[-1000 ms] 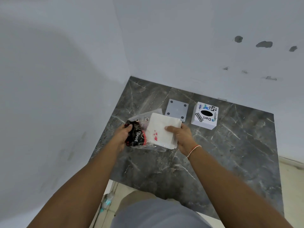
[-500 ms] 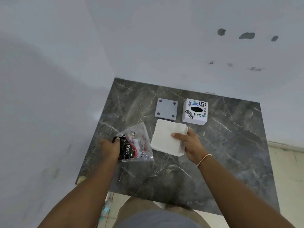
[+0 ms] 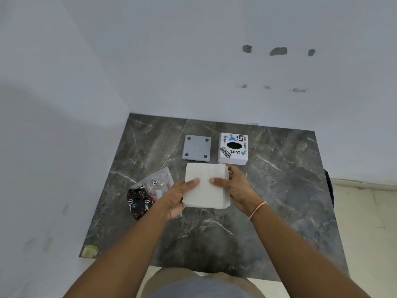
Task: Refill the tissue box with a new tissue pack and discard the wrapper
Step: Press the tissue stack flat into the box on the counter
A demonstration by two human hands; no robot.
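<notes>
A white stack of tissues (image 3: 205,186) is held over the dark marble table (image 3: 279,201) between both hands. My left hand (image 3: 177,197) grips its left edge, thumb on top. My right hand (image 3: 233,187) grips its right edge, thumb on top. The clear plastic wrapper (image 3: 150,190), printed black and red at one end, lies flat on the table to the left of my left hand. The white tissue box (image 3: 233,149) with stickers and a dark oval hole stands behind the stack. Its grey square base plate (image 3: 197,147) lies beside it, to the left.
White walls close the table in on the left and at the back. The table's front edge runs just above my lap. Pale floor shows at the right, and a dark object (image 3: 329,190) sits off the table's right edge.
My left hand let go of the wrapper, which now lies on the table, and moved right to take the tissue stack's left edge. The stack now sits between both hands.
</notes>
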